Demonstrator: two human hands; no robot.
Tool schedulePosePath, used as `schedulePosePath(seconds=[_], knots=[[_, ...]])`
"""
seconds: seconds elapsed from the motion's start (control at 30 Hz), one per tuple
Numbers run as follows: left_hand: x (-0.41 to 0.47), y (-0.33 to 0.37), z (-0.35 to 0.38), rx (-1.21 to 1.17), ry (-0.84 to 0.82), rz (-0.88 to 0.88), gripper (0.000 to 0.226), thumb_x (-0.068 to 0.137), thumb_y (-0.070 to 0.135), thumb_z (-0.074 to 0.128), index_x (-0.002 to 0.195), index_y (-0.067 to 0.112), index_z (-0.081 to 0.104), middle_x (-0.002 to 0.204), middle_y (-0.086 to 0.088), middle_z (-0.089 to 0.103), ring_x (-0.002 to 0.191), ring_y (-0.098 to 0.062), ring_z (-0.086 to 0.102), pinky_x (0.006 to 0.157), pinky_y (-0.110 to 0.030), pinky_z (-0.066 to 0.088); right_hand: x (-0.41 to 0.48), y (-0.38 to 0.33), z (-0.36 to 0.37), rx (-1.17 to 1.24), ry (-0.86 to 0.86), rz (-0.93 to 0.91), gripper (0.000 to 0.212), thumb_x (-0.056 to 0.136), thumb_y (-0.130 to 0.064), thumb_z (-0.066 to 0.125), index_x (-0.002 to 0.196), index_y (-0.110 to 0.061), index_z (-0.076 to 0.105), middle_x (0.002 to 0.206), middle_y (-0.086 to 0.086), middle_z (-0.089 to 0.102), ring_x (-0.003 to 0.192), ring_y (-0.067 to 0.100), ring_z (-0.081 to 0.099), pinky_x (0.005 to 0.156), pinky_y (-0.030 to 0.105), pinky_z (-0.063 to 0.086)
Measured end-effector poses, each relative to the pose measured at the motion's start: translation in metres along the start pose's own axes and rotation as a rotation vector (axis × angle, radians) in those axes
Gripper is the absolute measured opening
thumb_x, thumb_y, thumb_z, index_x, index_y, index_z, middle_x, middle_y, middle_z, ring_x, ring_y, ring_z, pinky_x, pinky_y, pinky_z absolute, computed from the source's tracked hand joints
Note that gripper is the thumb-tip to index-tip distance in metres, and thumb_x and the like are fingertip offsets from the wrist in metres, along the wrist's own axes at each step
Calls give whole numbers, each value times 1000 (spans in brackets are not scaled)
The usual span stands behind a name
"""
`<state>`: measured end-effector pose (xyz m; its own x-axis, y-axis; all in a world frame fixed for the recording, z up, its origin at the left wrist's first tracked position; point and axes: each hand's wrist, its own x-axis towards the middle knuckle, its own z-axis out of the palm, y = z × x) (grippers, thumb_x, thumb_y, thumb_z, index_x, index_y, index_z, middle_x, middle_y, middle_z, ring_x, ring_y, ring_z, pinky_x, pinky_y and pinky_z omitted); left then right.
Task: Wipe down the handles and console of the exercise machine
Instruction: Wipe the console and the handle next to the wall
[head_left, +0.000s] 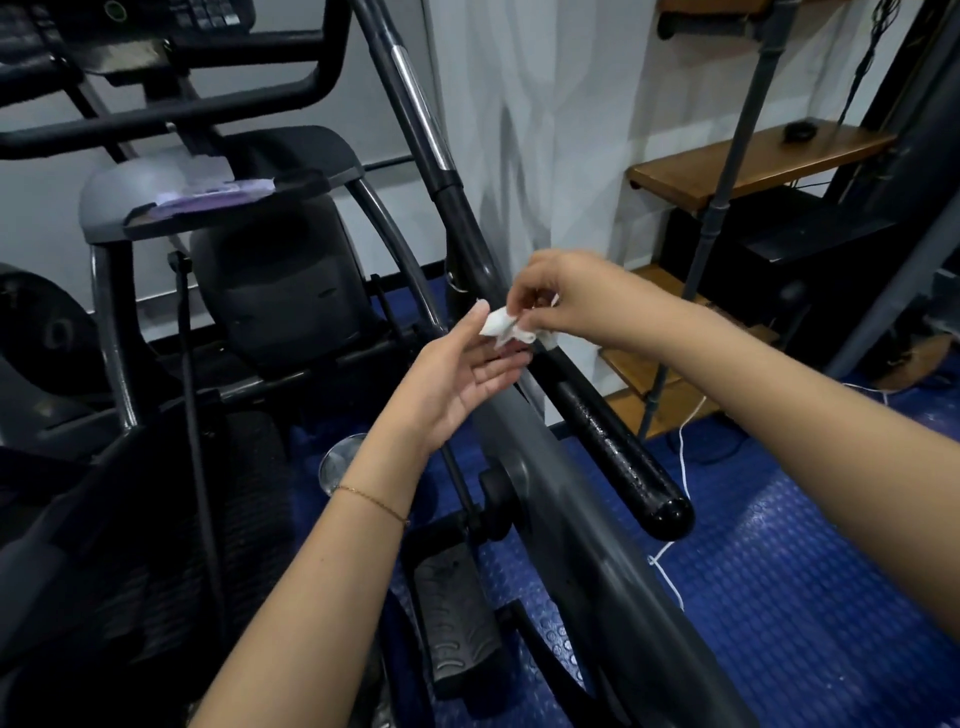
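Both hands (519, 338) pinching wipe (501, 327)

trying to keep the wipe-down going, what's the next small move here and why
Probably bunch the wipe into the right hand and press it onto the black handle grip. Both hands hold the crumpled wipe off the machine, the left hand open under it, and that grip lies just below.

— Does any writing read on the console (156, 15) at the top edge?

— None. It shows a green ring and rows of pale keys, but the marks on them are too small and blurred to read.

— And the purple-and-white packet (208, 195) on the machine's tray?

— Its print cannot be made out either. No brand, number or sign is legible anywhere.
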<state>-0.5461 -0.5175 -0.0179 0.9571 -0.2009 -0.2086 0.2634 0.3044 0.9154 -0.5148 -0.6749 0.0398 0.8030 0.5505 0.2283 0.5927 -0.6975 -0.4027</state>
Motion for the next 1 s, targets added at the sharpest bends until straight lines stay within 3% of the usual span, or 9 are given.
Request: schedulePosePath(seconds=[0.1, 0.17, 0.23, 0.3, 0.43, 0.6, 0.7, 0.83, 1.0], knots=[[-2, 3, -2, -108, 46, 55, 18, 95, 17, 50, 103, 7, 64, 80, -3, 74, 72, -10, 71, 75, -20, 56, 11, -3, 2, 83, -17, 20, 14, 81, -14, 68, 95, -13, 67, 86, -8, 60, 75, 0, 56, 64, 2, 41], [-2, 3, -8, -236, 96, 68, 15, 95, 10, 50, 102, 4, 61, 82, -7, 73, 73, -13, 71, 76, -22, 57, 19, -6, 0, 172, -61, 31, 15, 81, -14, 69, 95, -12, 70, 81, -10, 65, 67, -7, 58, 64, 1, 43], [0, -1, -15, -353, 143, 86, 13, 95, 8, 48, 100, 3, 58, 90, -14, 69, 81, -20, 68, 76, -25, 57, 31, -3, 2, 84, -56, 39, 18, 85, -15, 64, 102, -13, 70, 93, -3, 69, 76, -4, 59, 71, 9, 44], [3, -9, -20, -388, 228, 90, 12, 96, 8, 45, 95, 5, 56, 92, -15, 64, 83, -22, 63, 72, -26, 57, 42, 3, 9, -166, -78, 57, 26, 87, -15, 59, 112, -13, 67, 110, 4, 67, 96, 15, 61, 82, 22, 45], [13, -37, -24, -310, 389, 47, 14, 95, 7, 42, 95, 7, 57, 84, -8, 62, 73, -16, 60, 66, -25, 50, 56, 14, 30, -422, -229, 86, 25, 83, -15, 62, 107, -10, 69, 108, 12, 68, 101, 30, 60, 85, 39, 50], [36, -48, -9, -159, 363, 27, 7, 84, 17, 57, 77, 16, 56, 90, -11, 55, 85, -21, 53, 77, -30, 43, 60, 21, 33, -385, -175, 159, 25, 80, -19, 68, 100, -4, 70, 96, 16, 69, 93, 30, 61, 74, 34, 49], [52, -35, 5, -64, 347, 95, 12, 82, 15, 59, 72, 14, 53, 75, -9, 55, 79, -21, 53, 76, -33, 43, 63, 26, 31, -368, -213, 143, 20, 80, -16, 66, 94, -3, 72, 89, 15, 71, 85, 26, 62, 58, 27, 34], [55, -45, 14, -145, 339, 66, 10, 95, 10, 48, 93, 11, 57, 74, -4, 55, 61, -10, 51, 58, -17, 48, 67, 29, 29, -308, -192, 166, 21, 85, -12, 61, 103, -10, 72, 104, 6, 70, 99, 22, 61, 71, 20, 33], [54, -54, 20, -245, 271, -17, 30, 95, -1, 33, 78, 11, 55, 76, -7, 57, 66, -14, 55, 62, -22, 51, 68, 27, 30, -332, -216, 156, 20, 84, -9, 58, 99, -9, 73, 100, 7, 71, 94, 24, 62, 68, 23, 37]])
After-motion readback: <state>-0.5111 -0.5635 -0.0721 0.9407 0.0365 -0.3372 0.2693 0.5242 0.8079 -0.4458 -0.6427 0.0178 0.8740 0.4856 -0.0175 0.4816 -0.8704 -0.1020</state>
